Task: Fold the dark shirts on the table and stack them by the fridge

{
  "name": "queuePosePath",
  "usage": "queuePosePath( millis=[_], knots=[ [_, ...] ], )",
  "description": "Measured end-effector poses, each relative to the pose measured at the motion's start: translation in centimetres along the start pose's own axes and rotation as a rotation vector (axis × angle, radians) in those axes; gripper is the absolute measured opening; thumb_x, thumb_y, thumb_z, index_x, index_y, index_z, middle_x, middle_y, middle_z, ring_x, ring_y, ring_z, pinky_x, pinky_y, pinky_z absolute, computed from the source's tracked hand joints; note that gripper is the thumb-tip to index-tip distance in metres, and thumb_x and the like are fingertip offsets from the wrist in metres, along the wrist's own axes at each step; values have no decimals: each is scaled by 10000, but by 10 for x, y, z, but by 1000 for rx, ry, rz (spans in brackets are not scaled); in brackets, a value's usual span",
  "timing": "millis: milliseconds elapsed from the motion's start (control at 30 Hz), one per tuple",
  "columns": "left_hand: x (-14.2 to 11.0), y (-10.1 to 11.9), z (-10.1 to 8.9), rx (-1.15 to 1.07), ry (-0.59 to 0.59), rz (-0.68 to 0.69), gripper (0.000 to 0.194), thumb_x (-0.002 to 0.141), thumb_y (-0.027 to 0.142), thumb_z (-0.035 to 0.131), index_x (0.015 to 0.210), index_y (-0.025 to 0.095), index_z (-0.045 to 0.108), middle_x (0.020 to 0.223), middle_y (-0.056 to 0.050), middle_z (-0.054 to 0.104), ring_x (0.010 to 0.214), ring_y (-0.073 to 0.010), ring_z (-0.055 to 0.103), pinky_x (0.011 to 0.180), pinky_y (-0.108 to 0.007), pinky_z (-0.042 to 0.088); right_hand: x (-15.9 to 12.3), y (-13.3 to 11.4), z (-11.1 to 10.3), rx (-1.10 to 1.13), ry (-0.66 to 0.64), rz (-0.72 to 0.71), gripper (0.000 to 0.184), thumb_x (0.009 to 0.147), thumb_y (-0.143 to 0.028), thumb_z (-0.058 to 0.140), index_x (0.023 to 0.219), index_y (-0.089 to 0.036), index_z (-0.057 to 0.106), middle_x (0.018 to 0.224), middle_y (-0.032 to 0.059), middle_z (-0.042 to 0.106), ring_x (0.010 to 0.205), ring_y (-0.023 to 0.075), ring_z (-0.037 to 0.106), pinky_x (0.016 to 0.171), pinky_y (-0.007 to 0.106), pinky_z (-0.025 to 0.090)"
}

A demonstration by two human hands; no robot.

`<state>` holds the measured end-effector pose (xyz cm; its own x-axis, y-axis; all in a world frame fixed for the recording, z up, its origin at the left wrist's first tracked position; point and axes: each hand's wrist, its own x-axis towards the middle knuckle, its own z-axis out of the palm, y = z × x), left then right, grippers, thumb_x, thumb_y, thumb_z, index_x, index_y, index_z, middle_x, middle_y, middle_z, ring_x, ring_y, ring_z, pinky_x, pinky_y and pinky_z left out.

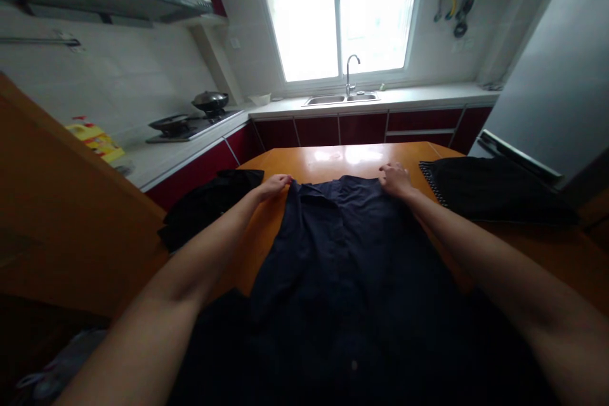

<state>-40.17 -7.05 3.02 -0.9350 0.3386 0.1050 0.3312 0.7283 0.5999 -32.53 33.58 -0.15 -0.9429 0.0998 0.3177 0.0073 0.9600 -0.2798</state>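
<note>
A navy blue garment (342,247), which looks like a skirt or a pair of trousers, lies spread over the wooden table (304,157). Its gathered upper edge points away from me, and its lower part runs down toward my body into dark shade. My left hand (277,186) is closed on the far left corner of that edge. At the far right corner, my right hand (396,180) rests with bent fingers gripping the cloth. Whether the garment has separate legs I cannot tell.
Dark folded cloth (209,203) lies at the table's left, and a black cloth with a studded edge (490,190) at its right. Beyond stand a counter with a sink (326,100), a stove with pans (209,101), a yellow bottle (98,139) and a fridge (552,76).
</note>
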Motion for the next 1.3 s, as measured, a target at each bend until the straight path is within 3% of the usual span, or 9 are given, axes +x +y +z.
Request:
queuePosePath(
  millis=[133, 267, 400, 533, 667, 867, 1033, 1167, 1300],
  knots=[
    [-10, -11, -8, -90, -204, -37, 544, 722, 710, 652, 787, 170, 657, 665, -9, 582, 604, -151, 524, 538, -240, 398, 17, 22, 3, 107, -135, 123, 309, 909, -313, 606, 1129, -127, 720, 1143, 175, 707, 1062, 285, 643, 904, 359, 482],
    [-15, -13, -20, -184, -270, -64, 515, 658, 663, 744, 800, 184, 624, 712, 7, 562, 620, -135, 511, 546, -231, 393, 23, 30, 4, 168, -198, 117, 182, 876, -265, 655, 891, -123, 769, 906, 124, 760, 801, 210, 700, 706, 260, 500],
    [-15, -13, -38, -282, -362, -105, 494, 670, 611, 771, 882, 194, 611, 847, -14, 610, 751, -155, 590, 629, -230, 440, 27, 33, -3, 231, -176, 108, 151, 851, -241, 682, 886, -118, 763, 841, 94, 762, 706, 169, 687, 605, 222, 483],
    [-3, -4, -58, -344, -287, -6, 483, 733, 580, 737, 1003, 212, 580, 981, -29, 647, 854, -151, 626, 703, -235, 473, 36, 35, -16, 245, -60, 104, 181, 852, -259, 684, 943, -122, 759, 922, 113, 757, 769, 184, 686, 653, 244, 489],
    [19, 2, -67, -60, -123, 2, 341, 751, 452, 730, 915, 200, 567, 862, -18, 663, 720, -137, 622, 614, -220, 455, 47, 37, -27, 245, 78, 108, 165, 847, -252, 686, 944, -143, 765, 927, 110, 753, 805, 202, 684, 689, 269, 484],
    [34, -7, -40, 214, -66, -134, 213, 651, 225, 760, 799, 173, 617, 636, -1, 613, 628, -182, 629, 609, -263, 481, 49, 41, -26, 111, 26, 165, 166, 862, -254, 662, 951, -160, 766, 986, 119, 745, 888, 222, 677, 748, 287, 487],
    [41, -1, -9, 355, -11, -98, 472, 597, 184, 773, 1064, 206, 712, 1028, -73, 657, 1052, -288, 618, 925, -337, 478, 39, 31, -10, 28, -2, 184, 201, 869, -276, 641, 995, -166, 752, 1119, 164, 690, 1065, 299, 613, 894, 406, 472],
    [47, 19, 8, 422, -49, 143, 652, 662, 292, 782, 1298, 306, 642, 1274, -84, 538, 1234, -313, 488, 1078, -389, 372, 30, -3, 1, -37, 49, 26, 257, 913, -301, 571, 1092, -194, 720, 1233, 160, 624, 1217, 332, 507, 992, 474, 417],
    [48, 41, 27, 489, -221, 476, 531, 695, 272, 744, 1224, 285, 699, 1240, -77, 566, 1173, -280, 511, 1047, -352, 391, 25, -48, 13, 16, -88, -116, 298, 948, -366, 522, 1101, -214, 729, 1258, 133, 635, 1213, 310, 518, 1014, 447, 407]
  ],
)
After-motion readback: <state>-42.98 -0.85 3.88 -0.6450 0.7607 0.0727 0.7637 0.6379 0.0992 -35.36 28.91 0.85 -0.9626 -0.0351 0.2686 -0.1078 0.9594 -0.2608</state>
